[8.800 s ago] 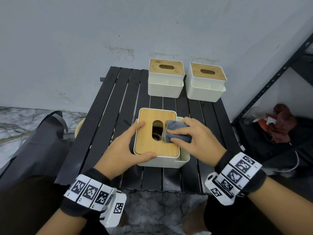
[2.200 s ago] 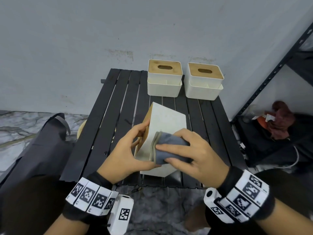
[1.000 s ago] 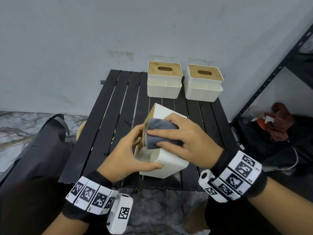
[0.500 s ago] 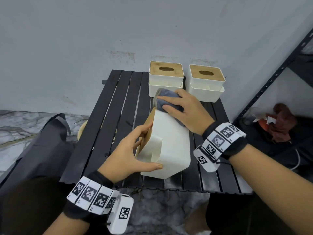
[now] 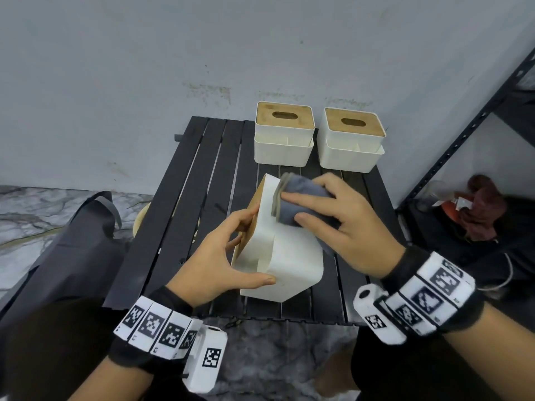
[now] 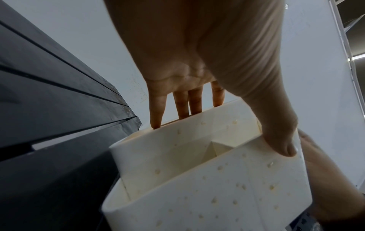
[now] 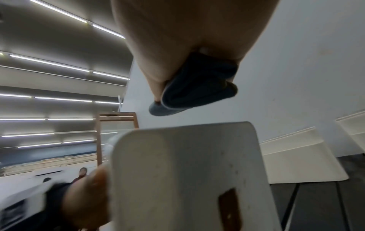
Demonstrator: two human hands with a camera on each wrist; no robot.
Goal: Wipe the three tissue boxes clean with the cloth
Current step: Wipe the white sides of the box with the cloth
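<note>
At the near edge of the slatted black table (image 5: 185, 215): one white tissue box (image 5: 292, 256), tipped onto its side with the wooden lid facing left, resting on a lower edge rather than flat. Left hand (image 5: 220, 256) steadies it, fingers against the lid face and thumb pressed on the near white wall; the hand clasps the box. Right hand (image 5: 344, 227) presses a folded grey cloth (image 5: 301, 198) on the upturned white face near its far top corner, fingers spread over the cloth, thumb tucked against its edge. Two further tissue boxes stand upright at the back, the back left box (image 5: 285, 137) and the back right box (image 5: 350, 140), side by side, just beyond the wiping hand. Risks, as judged: a hard outward stroke could carry cloth and knuckles into the rear boxes and shove them toward the wall; downward pressure on the tilted box could roll it off its edge if the left hand slackens; the lid, held only by fingers, may slip out; the side compartment, seen in the left wrist view, may go unwiped.
</note>
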